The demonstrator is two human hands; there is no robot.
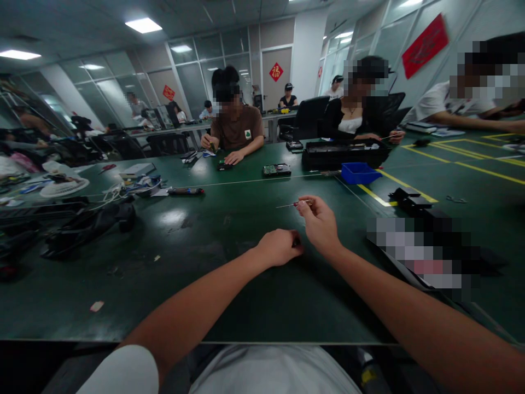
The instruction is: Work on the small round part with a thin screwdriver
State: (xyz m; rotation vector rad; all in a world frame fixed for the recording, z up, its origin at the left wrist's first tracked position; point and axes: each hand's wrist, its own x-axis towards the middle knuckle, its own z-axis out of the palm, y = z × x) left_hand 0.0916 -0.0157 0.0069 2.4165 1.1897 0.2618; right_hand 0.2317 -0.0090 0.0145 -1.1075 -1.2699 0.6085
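My right hand is raised a little above the green table, its fingers pinched on a thin screwdriver with a red handle whose metal shaft points left. My left hand rests on the table just left of it, closed in a loose fist. A small dark bit shows at its fingertips, too small to name. Both forearms reach in from the bottom of the view.
A blue bin and a black tray stand ahead to the right. A blurred dark device lies near my right arm. Dark bags and cables are piled at left. Several seated people work across the table.
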